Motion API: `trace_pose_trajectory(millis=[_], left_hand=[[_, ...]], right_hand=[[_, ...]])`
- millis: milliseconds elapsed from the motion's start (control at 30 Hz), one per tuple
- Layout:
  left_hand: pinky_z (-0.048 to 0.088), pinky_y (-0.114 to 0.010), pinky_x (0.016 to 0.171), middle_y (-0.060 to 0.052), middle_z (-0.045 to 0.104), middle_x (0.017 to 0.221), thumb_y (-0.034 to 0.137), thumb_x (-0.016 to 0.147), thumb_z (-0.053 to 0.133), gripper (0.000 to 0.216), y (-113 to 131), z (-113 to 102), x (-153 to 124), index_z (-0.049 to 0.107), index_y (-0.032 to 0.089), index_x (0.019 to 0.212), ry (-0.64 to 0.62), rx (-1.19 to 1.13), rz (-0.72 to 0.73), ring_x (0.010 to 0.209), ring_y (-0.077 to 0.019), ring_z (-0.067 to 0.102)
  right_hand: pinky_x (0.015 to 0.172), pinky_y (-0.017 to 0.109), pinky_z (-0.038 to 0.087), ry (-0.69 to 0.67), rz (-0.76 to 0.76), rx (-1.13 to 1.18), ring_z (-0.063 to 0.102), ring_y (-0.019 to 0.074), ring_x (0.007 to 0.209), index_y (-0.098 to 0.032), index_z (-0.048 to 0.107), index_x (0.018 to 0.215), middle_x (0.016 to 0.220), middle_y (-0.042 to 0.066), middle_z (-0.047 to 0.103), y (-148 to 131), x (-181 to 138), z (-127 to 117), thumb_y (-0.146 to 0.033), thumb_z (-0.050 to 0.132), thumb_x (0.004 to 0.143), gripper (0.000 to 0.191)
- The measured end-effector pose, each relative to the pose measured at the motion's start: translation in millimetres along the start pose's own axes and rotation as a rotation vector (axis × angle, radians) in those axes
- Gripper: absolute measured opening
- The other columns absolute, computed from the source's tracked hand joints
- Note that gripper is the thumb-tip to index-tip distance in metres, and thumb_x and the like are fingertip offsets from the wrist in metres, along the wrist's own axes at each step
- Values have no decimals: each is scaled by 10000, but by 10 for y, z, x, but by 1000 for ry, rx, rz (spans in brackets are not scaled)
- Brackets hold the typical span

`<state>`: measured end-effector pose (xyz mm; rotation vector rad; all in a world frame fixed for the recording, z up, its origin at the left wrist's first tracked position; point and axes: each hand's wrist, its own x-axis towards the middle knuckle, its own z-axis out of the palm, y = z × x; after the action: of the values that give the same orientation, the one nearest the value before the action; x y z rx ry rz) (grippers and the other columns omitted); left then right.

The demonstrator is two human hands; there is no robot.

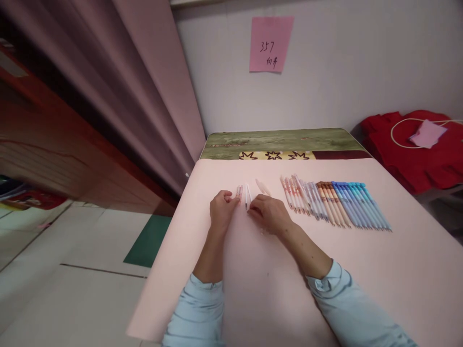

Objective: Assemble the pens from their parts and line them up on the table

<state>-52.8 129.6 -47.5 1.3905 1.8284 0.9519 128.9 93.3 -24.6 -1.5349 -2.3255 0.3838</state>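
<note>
Both my hands rest on a pale pink sheet covering the table. My left hand is closed, pinching a small clear pink pen barrel that points away from me. My right hand is closed too, its fingertips holding a thin white pen refill just right of the barrel. A pale pen part lies loose beyond my right hand. Further right, a row of several pens lies side by side, pink ones at the left, then brown, then blue.
A green patterned cloth shows at the table's far end, against a white wall with a pink note. A curtain hangs at the left. Red fabric with a white cord lies at the right. Tiled floor lies left of the table.
</note>
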Motion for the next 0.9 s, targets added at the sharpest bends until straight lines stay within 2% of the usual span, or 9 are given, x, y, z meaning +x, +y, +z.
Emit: trace_pose_trajectory(millis=[167,300,433,533,633,700,800,900], left_hand=[[411,-272,634,-3,677,728,338,697,714,237,48,-56,-14,662,213,891,-64,112,9,698,-170,620],[420,-283,672,-24,695,828,281,738,672,148,164,-42,-98,656,231,876,-80,295,46,774,-187,626],[417,-323,692,-86,693,904,201,768,598,61,243,20,-190,629,224,815,-36,489,95,829,-239,623],[420,-333,708,-97,680,837,178,743,615,35,222,41,-194,608,213,743,26,442,94,814,-253,616],[425,-306,695,-48,647,716,150,683,668,94,169,31,-144,595,207,700,116,176,39,735,-211,598],[424,-267,637,-10,623,663,153,672,691,117,146,30,-105,599,197,729,129,-147,-32,640,-160,569],[389,-205,516,-8,637,666,179,708,698,133,150,54,-64,584,168,776,22,-720,-155,522,-93,517],[422,-168,503,-62,687,740,147,760,678,94,182,69,-44,593,126,792,-44,-1092,-248,530,-67,548]], right_hand=[[636,263,350,44,243,-62,629,173,791,-216,632,937,912,27,681,-22,5,13,-293,574,906,102],[634,273,366,74,364,-100,645,194,808,-209,608,993,938,48,692,-28,5,75,-383,568,914,196],[656,284,398,46,425,-148,670,219,826,-199,630,960,932,75,709,-18,29,113,-372,488,953,224],[656,296,415,-6,472,-184,686,243,809,-169,650,942,882,108,722,-12,58,104,-324,435,961,265],[647,304,424,-38,504,-203,692,258,777,-136,663,929,838,136,724,-8,74,78,-286,442,935,267],[636,300,422,-18,511,-189,690,260,763,-133,673,905,811,138,724,-2,71,57,-267,467,908,245],[625,276,410,102,454,-68,677,227,735,-165,681,853,765,100,723,18,52,29,-268,518,867,193],[603,237,393,223,298,178,637,160,640,-197,663,772,681,27,699,37,34,22,-260,563,824,130]])
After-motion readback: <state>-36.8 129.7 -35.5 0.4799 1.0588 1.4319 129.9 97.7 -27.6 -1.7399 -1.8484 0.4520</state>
